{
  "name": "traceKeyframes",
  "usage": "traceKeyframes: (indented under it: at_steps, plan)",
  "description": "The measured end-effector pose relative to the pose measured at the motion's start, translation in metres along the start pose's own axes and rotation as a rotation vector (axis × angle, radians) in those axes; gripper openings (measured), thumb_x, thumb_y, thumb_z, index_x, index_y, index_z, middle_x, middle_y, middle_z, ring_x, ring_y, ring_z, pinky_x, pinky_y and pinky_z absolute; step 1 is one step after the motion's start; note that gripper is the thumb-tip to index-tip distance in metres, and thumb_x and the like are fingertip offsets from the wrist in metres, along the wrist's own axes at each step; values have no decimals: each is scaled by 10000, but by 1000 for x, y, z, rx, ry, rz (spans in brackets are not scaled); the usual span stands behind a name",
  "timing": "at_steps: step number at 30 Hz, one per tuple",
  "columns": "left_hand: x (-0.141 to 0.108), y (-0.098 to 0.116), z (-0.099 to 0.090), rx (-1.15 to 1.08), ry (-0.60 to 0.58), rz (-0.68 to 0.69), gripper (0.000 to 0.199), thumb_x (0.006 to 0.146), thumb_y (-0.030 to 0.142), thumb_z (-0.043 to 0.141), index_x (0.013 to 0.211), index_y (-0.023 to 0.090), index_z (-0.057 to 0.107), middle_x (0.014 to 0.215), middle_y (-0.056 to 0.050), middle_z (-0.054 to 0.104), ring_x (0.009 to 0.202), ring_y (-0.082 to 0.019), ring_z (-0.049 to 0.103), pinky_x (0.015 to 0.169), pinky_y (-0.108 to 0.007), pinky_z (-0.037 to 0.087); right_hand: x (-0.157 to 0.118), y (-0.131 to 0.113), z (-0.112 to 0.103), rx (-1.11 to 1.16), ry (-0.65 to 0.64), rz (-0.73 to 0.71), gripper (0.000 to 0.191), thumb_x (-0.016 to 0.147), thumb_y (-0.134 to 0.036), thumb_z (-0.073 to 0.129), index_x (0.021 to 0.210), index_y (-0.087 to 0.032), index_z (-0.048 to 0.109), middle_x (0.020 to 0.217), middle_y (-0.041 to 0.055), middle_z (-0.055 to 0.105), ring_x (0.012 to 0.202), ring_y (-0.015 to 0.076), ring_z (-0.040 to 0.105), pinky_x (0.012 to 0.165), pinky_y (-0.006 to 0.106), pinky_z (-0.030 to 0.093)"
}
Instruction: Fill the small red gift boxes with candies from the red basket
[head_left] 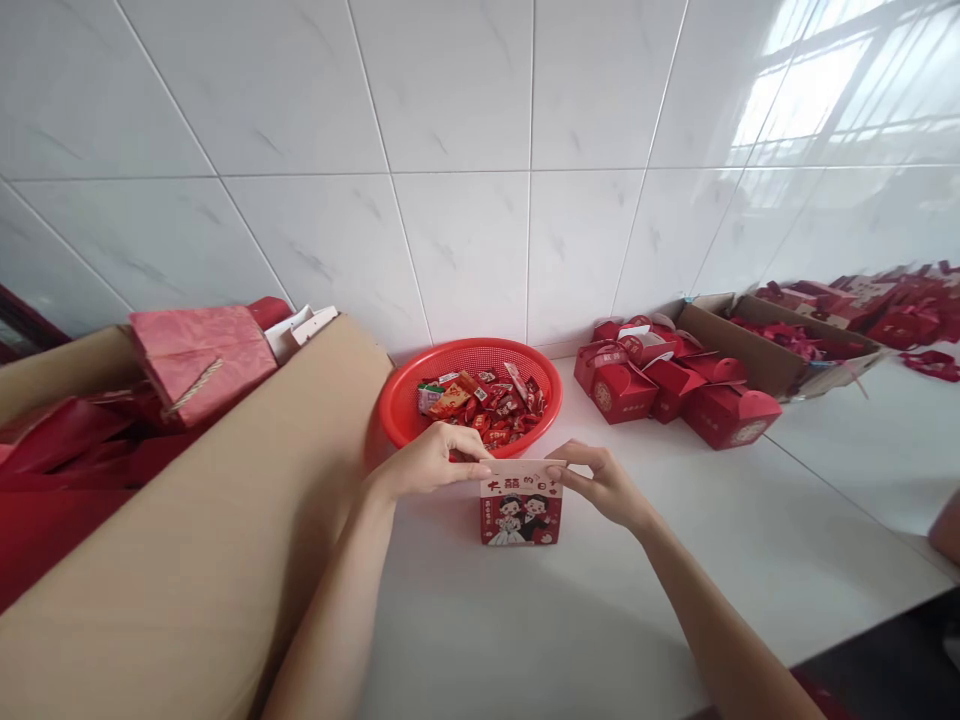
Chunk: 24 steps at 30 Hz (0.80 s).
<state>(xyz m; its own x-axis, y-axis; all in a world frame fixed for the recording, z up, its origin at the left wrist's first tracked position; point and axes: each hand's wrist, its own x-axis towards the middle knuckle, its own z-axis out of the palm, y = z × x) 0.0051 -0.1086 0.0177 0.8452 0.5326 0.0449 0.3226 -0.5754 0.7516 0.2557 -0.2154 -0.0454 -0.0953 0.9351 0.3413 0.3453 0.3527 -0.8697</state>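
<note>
A small red and white box with a cartoon couple on its front stands upright on the white table, below the middle of the view. My left hand pinches the top left corner of its white upper edge. At the top right corner, my right hand pinches the same edge between thumb and fingers. Just behind the box sits a red plastic basket holding wrapped sweets, partly hidden by my left hand.
A large cardboard box with red packaging fills the left side. Red gift boxes are grouped at the back right, beside an open carton. White wall tiles rise behind. Part of a person shows at the right edge.
</note>
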Motion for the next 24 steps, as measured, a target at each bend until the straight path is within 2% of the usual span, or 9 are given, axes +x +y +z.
traceKeyframes:
  at_steps: [4,8,10,13,16,17,21,24]
  plan:
    - [6,0,7,-57,8,55,209,840,385,717,846,196,805,831,-36,711,788,-164,638,753,-264,496,-11,-7,-7,-50,21,-11,380,918,-541,610,781,-219,757,729,50,697,667,166,534,602,292,438]
    - [12,-4,13,-140,128,32,265,806,427,746,946,207,793,922,-41,758,897,-200,678,839,-292,529,-29,-15,-31,15,114,61,388,875,-551,652,733,-197,727,659,21,618,503,116,490,478,270,400]
    - [14,-9,14,-154,197,-25,303,793,454,746,964,208,787,958,-44,773,951,-221,690,870,-310,542,-43,-16,-51,44,235,114,380,837,-555,688,725,-193,717,612,4,580,445,105,474,421,258,374]
    - [16,-16,12,-158,250,-105,323,784,480,732,950,208,790,974,-47,786,991,-246,700,906,-342,553,-65,-12,-88,10,521,165,393,747,-585,757,764,-194,733,550,-10,583,370,98,452,359,246,343]
    - [18,-20,11,-163,245,-129,342,769,492,734,955,211,793,979,-50,791,990,-258,709,920,-369,560,-80,-7,-121,-93,825,207,426,656,-604,810,739,-196,725,485,-18,578,376,126,514,381,250,411]
    - [19,-20,11,-164,242,-132,347,763,495,737,957,212,794,982,-51,792,991,-261,711,925,-376,561,-82,-5,-129,-132,885,241,441,639,-616,812,736,-196,721,454,-21,568,378,140,531,396,259,440]
    - [19,-20,12,-179,237,-145,352,754,496,743,960,216,794,1005,-56,794,1009,-269,712,940,-388,562,-75,8,-150,-228,1016,397,552,578,-717,765,732,-191,699,437,4,591,407,212,606,431,316,510]
    - [19,-20,12,-183,235,-153,347,763,486,733,973,215,792,1019,-57,793,1021,-269,709,951,-391,558,-64,27,-159,-229,1069,434,588,564,-758,723,706,-189,674,482,40,631,438,249,635,464,357,528]
